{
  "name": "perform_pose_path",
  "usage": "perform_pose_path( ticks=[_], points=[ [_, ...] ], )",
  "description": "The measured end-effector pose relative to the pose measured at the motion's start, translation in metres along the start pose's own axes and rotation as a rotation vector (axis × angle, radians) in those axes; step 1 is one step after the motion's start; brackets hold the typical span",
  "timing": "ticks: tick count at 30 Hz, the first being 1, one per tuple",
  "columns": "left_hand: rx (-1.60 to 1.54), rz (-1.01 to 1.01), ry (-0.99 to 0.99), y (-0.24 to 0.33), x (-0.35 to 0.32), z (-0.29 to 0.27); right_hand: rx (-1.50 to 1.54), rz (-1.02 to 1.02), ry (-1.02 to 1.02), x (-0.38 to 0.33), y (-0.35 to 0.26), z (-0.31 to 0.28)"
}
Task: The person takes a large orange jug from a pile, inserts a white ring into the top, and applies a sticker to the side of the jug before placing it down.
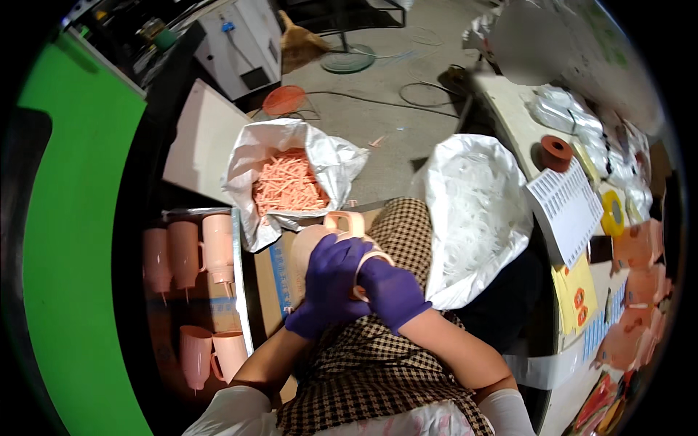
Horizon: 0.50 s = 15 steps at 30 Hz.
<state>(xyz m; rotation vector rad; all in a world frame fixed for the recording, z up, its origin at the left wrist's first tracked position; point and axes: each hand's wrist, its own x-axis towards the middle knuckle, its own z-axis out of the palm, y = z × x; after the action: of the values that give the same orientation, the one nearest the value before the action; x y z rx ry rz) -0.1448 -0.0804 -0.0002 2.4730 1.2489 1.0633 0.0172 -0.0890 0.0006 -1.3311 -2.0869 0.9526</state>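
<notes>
- The left hand [333, 280], in a purple glove, grasps a peach-coloured plastic mug [305, 245] with a looped handle [346, 218], its fingers spread over the body.
- The right hand [395, 296], also in a purple glove, is curled against the mug's pale round rim [374, 256]; I cannot tell whether it grips that edge or something inside.
- The mug is tilted over the person's lap, above a brown-and-black checked garment [371, 363], with its handle pointing away from the body.
- To the left, an open cardboard box [246, 312] holds five glossy pink plastic mugs [185, 254], three in the farther row and two in the nearer; thin spikes stick out from the ends of several.
- Ahead, an open white woven sack [347, 161] contains short, thin peach plastic sticks [289, 182].
- Just right of the knees, a second white sack [512, 247] is full of translucent whitish plastic scraps [472, 211].
- On the right, a pale tabletop [509, 98] carries a reddish-brown tape roll [556, 152], a printed white sheet [566, 207], a yellow ring-shaped roll [613, 213] and pink plastic pieces [629, 338].
</notes>
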Motion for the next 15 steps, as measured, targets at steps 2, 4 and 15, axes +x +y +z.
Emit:
perform_pose_path(
  ticks=[2,4,15],
  points=[
    [0.175,0.031,0.024,0.003,-0.013,0.012,0.215,-0.131,0.037,-0.008,0.024,0.014],
    [-0.014,-0.124,-0.128,0.006,-0.001,0.019,0.438,-0.276,0.097,-0.005,0.053,0.031],
    [0.181,0.24,-0.299,0.05,0.021,0.006,-0.05,-0.389,0.041,-0.073,0.05,0.014]
  ],
)
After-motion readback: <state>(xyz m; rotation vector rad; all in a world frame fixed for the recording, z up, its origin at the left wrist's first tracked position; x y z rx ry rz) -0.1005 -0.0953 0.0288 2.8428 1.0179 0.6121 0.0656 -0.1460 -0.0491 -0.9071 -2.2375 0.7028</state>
